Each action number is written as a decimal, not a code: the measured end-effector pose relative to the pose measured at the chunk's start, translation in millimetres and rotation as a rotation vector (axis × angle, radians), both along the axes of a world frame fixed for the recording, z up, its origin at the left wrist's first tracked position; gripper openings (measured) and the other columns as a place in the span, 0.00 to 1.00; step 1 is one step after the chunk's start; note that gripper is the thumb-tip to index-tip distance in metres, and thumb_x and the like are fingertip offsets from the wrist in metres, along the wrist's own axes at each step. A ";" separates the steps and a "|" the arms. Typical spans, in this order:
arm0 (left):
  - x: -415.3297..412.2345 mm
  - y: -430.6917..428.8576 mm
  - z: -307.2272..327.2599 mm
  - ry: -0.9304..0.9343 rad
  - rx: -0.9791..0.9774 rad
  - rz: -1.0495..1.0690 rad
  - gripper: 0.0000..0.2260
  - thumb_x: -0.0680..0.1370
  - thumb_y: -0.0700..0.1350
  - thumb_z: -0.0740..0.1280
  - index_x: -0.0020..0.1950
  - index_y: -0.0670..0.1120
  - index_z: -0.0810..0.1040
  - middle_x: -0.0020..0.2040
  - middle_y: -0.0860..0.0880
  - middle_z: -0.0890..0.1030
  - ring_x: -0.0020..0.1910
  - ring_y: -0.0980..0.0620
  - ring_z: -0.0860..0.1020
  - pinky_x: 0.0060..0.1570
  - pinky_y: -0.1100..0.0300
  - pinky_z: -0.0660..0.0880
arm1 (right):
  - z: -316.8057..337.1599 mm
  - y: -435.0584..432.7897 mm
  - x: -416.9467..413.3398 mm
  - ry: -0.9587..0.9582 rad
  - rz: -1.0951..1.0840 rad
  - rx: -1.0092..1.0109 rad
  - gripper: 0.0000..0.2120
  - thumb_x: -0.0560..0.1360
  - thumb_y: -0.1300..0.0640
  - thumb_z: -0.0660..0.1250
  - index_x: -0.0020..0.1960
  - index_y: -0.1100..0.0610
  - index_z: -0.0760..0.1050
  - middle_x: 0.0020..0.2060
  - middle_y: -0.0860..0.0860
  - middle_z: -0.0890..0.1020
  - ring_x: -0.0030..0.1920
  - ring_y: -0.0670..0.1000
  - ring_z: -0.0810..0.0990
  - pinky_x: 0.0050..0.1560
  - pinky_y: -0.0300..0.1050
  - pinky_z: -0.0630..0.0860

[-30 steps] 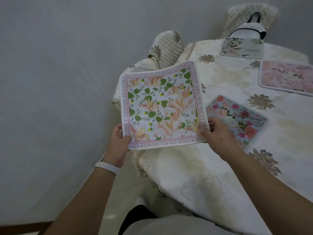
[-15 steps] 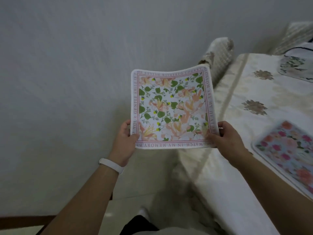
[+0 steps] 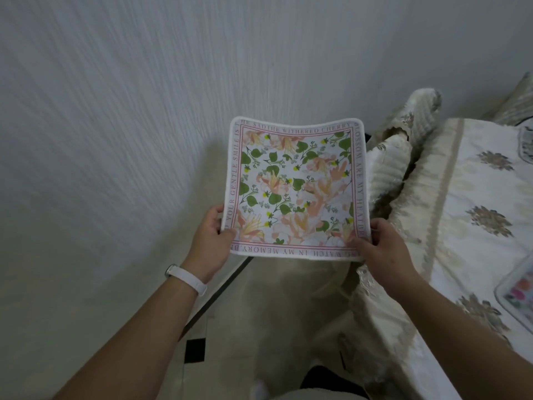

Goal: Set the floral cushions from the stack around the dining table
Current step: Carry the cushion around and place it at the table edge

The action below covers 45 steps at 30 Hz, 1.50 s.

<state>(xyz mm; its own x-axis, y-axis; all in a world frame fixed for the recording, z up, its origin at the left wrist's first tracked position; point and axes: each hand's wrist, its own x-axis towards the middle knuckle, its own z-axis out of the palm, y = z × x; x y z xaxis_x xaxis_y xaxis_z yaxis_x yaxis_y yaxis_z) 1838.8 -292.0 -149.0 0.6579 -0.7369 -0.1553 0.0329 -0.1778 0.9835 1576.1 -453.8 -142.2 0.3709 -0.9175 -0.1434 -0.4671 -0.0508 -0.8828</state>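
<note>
Nearest the camera, a white wristband [image 3: 187, 277] sits on the left wrist. Both forearms reach forward over the pale floor [image 3: 277, 307]. The left hand [image 3: 215, 229] pinches the near left corner of the floral cushion [image 3: 294, 189], thumb on top and fingers curled beneath. The right hand [image 3: 380, 249] grips the near right corner the same way. The cushion is thin and square, printed with peach blossoms and green leaves inside a lettered border. It hangs in the air, touching nothing else, print side up and sagging slightly in the middle. It is over the floor, between the wall [image 3: 115, 111] and the cloth-covered surface [image 3: 476, 226] on the right.

The step in hand looks like carrying this cushion to its place. To do it well, hold both corners level so the far edge does not droop. Swing it right — clear of the quilted chair [image 3: 403, 157] tucked against the surface. Touch the far edge down first, then lay the near edge flat before letting go, smoothing out the sag. Square it to the rim and leave a gap to the pink-flowered cushion [image 3: 519, 293] already lying at the right edge of view. Another pad shows further back — too cropped to describe.
</note>
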 end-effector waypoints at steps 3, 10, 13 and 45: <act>10.7 -16.4 -1.2 -0.014 0.017 -0.026 0.18 0.78 0.31 0.62 0.58 0.53 0.74 0.51 0.50 0.84 0.48 0.54 0.83 0.43 0.60 0.80 | -3.7 -12.9 9.1 -0.007 -0.031 0.004 0.09 0.74 0.58 0.71 0.49 0.48 0.75 0.44 0.46 0.84 0.44 0.48 0.84 0.46 0.55 0.82; 47.4 -92.3 -14.5 -0.030 0.074 -0.079 0.17 0.78 0.31 0.61 0.59 0.52 0.74 0.51 0.48 0.84 0.48 0.52 0.83 0.46 0.54 0.81 | -21.5 -71.0 36.4 -0.002 -0.107 0.046 0.08 0.75 0.57 0.71 0.52 0.51 0.74 0.45 0.44 0.83 0.45 0.45 0.83 0.41 0.45 0.79; 61.3 -146.4 -23.8 -0.024 0.088 -0.085 0.17 0.78 0.30 0.61 0.57 0.52 0.74 0.50 0.49 0.84 0.48 0.53 0.83 0.45 0.55 0.80 | -34.5 -117.2 48.9 -0.022 -0.147 0.051 0.08 0.75 0.57 0.71 0.52 0.51 0.74 0.45 0.45 0.83 0.45 0.44 0.82 0.42 0.44 0.79; 39.1 -620.1 -2.0 -0.005 0.022 -0.818 0.20 0.77 0.30 0.62 0.54 0.56 0.73 0.51 0.50 0.82 0.47 0.53 0.83 0.38 0.63 0.79 | -4.0 -356.6 22.9 -0.124 -0.926 0.038 0.08 0.75 0.62 0.69 0.50 0.52 0.73 0.44 0.46 0.84 0.44 0.46 0.84 0.40 0.44 0.78</act>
